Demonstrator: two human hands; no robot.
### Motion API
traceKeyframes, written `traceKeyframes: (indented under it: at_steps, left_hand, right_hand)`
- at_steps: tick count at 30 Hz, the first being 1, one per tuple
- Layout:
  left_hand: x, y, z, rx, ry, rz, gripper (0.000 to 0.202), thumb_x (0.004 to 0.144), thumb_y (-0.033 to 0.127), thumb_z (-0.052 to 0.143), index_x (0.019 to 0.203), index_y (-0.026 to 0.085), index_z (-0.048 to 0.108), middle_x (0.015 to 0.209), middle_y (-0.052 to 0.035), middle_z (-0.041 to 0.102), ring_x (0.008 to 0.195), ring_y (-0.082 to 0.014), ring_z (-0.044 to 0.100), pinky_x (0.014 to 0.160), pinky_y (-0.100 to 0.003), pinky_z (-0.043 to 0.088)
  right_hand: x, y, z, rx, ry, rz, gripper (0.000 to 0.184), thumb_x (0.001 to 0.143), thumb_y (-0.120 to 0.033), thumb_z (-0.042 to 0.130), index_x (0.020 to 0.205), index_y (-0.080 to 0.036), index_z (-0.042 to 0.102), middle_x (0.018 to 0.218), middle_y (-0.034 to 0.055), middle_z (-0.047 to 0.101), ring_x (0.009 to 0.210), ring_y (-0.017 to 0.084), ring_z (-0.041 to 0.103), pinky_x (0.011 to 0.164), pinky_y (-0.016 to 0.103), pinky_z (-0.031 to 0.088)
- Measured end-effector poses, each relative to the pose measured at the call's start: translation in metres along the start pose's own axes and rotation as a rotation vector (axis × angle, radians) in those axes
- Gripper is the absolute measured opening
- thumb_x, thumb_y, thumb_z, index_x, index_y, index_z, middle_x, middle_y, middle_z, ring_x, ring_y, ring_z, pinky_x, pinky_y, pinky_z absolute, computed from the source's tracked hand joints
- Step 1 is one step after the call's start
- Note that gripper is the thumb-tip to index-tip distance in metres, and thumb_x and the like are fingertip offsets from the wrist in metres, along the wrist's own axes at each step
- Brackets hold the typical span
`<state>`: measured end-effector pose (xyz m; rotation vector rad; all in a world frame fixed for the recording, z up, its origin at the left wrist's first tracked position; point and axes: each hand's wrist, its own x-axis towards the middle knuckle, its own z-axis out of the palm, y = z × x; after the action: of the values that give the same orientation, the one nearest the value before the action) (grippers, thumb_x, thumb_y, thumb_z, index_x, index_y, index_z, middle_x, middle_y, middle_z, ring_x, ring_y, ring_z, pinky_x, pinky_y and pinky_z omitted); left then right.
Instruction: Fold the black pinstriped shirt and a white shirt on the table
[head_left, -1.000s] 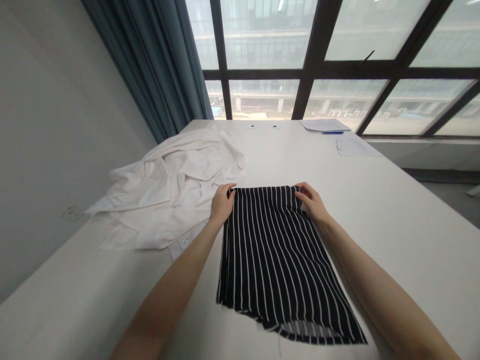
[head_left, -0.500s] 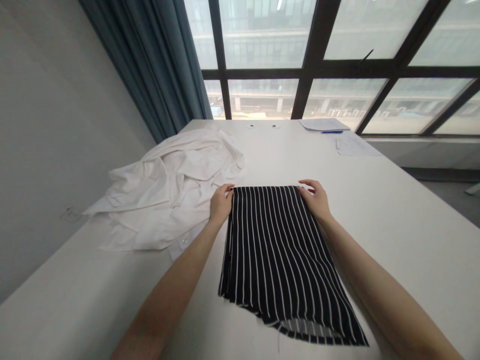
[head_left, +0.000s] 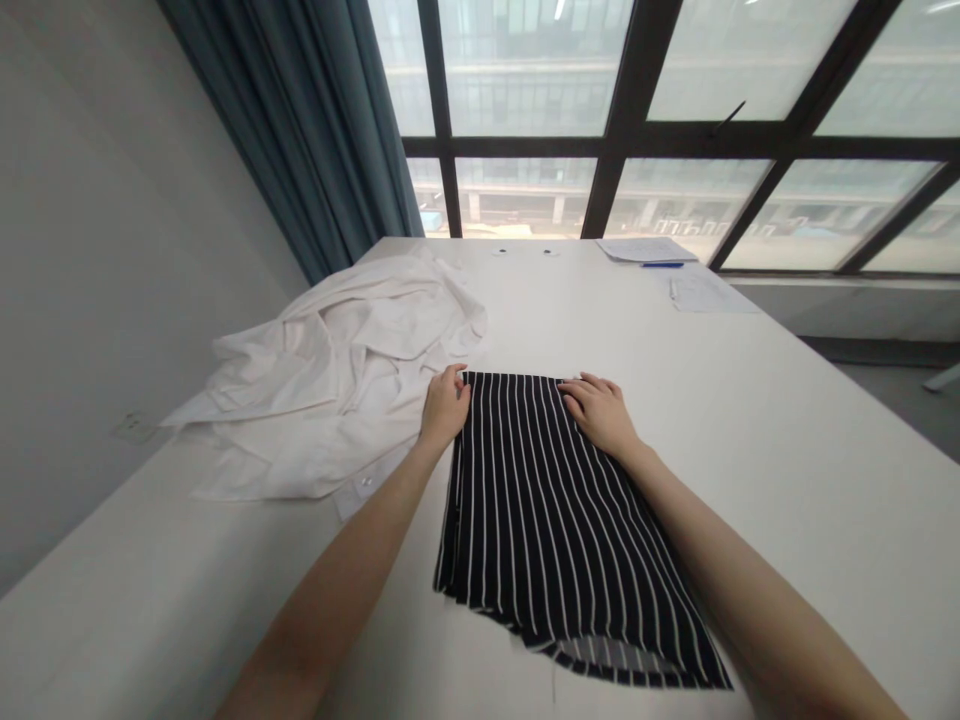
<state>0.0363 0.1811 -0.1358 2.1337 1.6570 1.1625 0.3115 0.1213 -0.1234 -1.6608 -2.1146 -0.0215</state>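
A folded black garment with thin white stripes (head_left: 540, 510) lies flat on the white table (head_left: 787, 440) in front of me. My left hand (head_left: 444, 408) rests at its far left corner, fingers curled against the cloth's edge. My right hand (head_left: 598, 410) lies flat on top of the garment near its far edge, fingers stretched out and slightly apart. Both forearms reach in from the bottom of the view.
A crumpled white shirt (head_left: 337, 380) is heaped on the table to the left, touching the striped garment's left side. Papers (head_left: 649, 250) and a blue pen (head_left: 664, 265) lie at the far right by the window. A dark curtain (head_left: 330, 130) hangs at the back left.
My right hand has let go of the far right corner and slid left onto the top of the striped garment, now lying flat. The left hand has barely moved.
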Motion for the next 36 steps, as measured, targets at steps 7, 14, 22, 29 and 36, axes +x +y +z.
traceKeyframes:
  at_steps: [7, 14, 22, 29, 36]
  left_hand:
    - [-0.003, 0.031, -0.01, 0.123, -0.017, 0.154, 0.038, 0.082, 0.003, 0.047, 0.115, 0.017, 0.06, 0.113, -0.0119, 0.053, 0.117, -0.0273, 0.048, 0.105, -0.047, 0.041]
    - [-0.033, 0.078, 0.001, 0.26, -0.332, 0.413, 0.035, 0.094, 0.024, 0.048, 0.125, 0.013, 0.057, 0.133, -0.0128, 0.054, 0.139, -0.0284, 0.034, 0.114, -0.045, 0.032]
    - [-0.045, 0.065, 0.004, 0.413, -0.502, 0.382, 0.061, 0.095, 0.054, 0.042, 0.148, 0.025, 0.035, 0.157, -0.0093, 0.031, 0.146, -0.0323, 0.023, 0.116, -0.051, 0.02]
    - [-0.041, 0.041, -0.007, 0.411, -0.452, 0.27, 0.068, 0.092, 0.061, 0.043, 0.148, 0.023, 0.036, 0.157, -0.0148, 0.029, 0.145, -0.0345, 0.023, 0.114, -0.055, 0.019]
    - [-0.044, 0.043, -0.009, 0.435, -0.461, 0.264, 0.07, 0.093, 0.062, 0.04, 0.149, 0.022, 0.034, 0.157, -0.0158, 0.028, 0.146, -0.0338, 0.022, 0.114, -0.054, 0.02]
  right_hand:
    - [0.0, -0.003, -0.001, -0.191, -0.118, -0.007, 0.045, 0.098, -0.04, 0.036, 0.137, -0.024, 0.054, 0.143, 0.0024, 0.054, 0.137, 0.03, 0.038, 0.11, 0.05, 0.025]
    - [-0.001, -0.007, -0.002, -0.222, -0.157, 0.019, 0.05, 0.097, -0.045, 0.037, 0.142, -0.026, 0.048, 0.147, 0.0032, 0.049, 0.138, 0.03, 0.035, 0.111, 0.051, 0.023]
    - [-0.002, -0.003, 0.0, -0.185, -0.148, 0.01, 0.053, 0.096, -0.049, 0.037, 0.143, -0.026, 0.047, 0.148, 0.0039, 0.048, 0.137, 0.032, 0.037, 0.11, 0.054, 0.026]
    - [-0.008, -0.002, -0.008, -0.213, -0.084, -0.056, 0.051, 0.097, -0.045, 0.037, 0.14, -0.022, 0.049, 0.15, 0.0074, 0.045, 0.14, 0.033, 0.033, 0.112, 0.055, 0.023]
    - [-0.049, -0.032, -0.025, -0.089, -0.131, -0.206, 0.046, 0.096, -0.031, 0.041, 0.139, -0.016, 0.049, 0.149, 0.0098, 0.046, 0.14, 0.025, 0.036, 0.116, 0.05, 0.024]
